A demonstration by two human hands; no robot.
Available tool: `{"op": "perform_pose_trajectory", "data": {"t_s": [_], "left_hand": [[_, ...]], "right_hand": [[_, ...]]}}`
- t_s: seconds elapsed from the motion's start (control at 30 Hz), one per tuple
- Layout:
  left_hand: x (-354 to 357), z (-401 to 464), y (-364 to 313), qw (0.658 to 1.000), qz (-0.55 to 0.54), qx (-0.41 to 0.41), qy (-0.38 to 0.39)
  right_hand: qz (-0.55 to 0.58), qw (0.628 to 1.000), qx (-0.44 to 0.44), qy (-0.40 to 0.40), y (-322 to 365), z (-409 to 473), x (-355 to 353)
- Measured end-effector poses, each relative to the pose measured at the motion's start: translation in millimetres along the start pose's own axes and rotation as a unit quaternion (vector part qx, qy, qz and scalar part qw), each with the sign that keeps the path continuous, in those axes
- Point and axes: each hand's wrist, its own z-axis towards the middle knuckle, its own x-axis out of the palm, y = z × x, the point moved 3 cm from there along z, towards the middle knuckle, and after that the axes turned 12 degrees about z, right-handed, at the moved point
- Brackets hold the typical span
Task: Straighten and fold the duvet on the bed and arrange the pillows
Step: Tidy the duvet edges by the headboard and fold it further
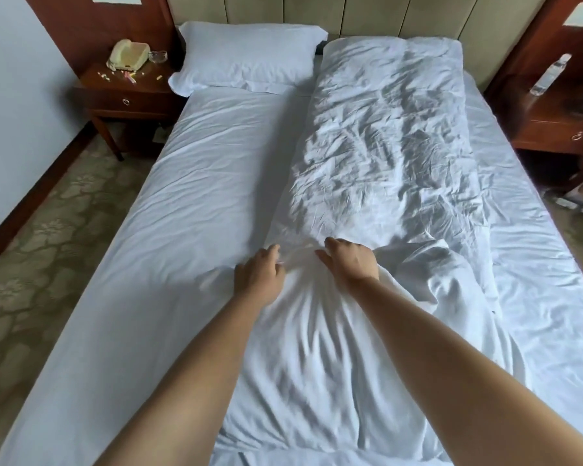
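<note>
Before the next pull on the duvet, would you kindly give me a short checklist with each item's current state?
1. Left hand grips the duvet fold: ok, fingers curled into the cloth.
2. Right hand grips the same fold: ok.
3. Duvet lies flat: not ok, wrinkled and bunched near the hands.
4. Duvet centred on the bed: not ok, it lies in a strip along the right half.
5. Pillow at the headboard: ok, top left, apart from the duvet.
6. Second pillow in place: cannot tell, none visible.
</note>
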Motion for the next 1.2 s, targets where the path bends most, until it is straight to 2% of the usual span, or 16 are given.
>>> {"op": "perform_pose_trajectory", "data": {"t_s": [0.07,0.13,0.23,0.37,0.43,0.47,0.63,0.8,0.93,1.0,1.1,1.2], "left_hand": [[22,4,0,0.998,-0.008,0.055,0.02],[44,9,0,0.988,0.031,0.117,0.093],[71,25,5,0.972,0.099,0.116,0.176],[98,54,-1,0.957,0.149,0.125,0.215],[112,63,-6,0.948,0.162,0.14,0.237],[117,65,-10,0.942,0.168,0.148,0.249],[127,69,-32,0.933,0.195,0.187,0.24],[126,47,-36,0.926,0.225,0.222,0.206],[116,33,-42,0.918,0.218,0.249,0.218],[108,25,-43,0.921,0.185,0.235,0.25],[89,13,-50,0.913,0.183,0.215,0.295],[70,-4,-65,0.911,0.198,0.237,0.275]], "right_hand": [[0.004,0.999,0.02,0.028,-17,7,20],[-0.005,0.997,0.04,0.061,-37,13,43],[-0.01,0.993,0.046,0.106,-59,17,76],[0.073,0.985,0.054,0.149,-79,21,106],[0.124,0.967,0.08,0.21,-89,18,114],[0.115,0.961,0.08,0.238,-93,17,118],[-0.021,0.943,0.065,0.324,-96,12,127],[-0.066,0.952,0.015,0.298,-81,-2,124],[-0.115,0.918,-0.011,0.38,-72,-12,111],[-0.099,0.894,0.016,0.437,-69,-17,101],[-0.027,0.835,0.086,0.542,-67,-33,90],[-0.047,0.834,0.134,0.532,-67,-51,70]]}}
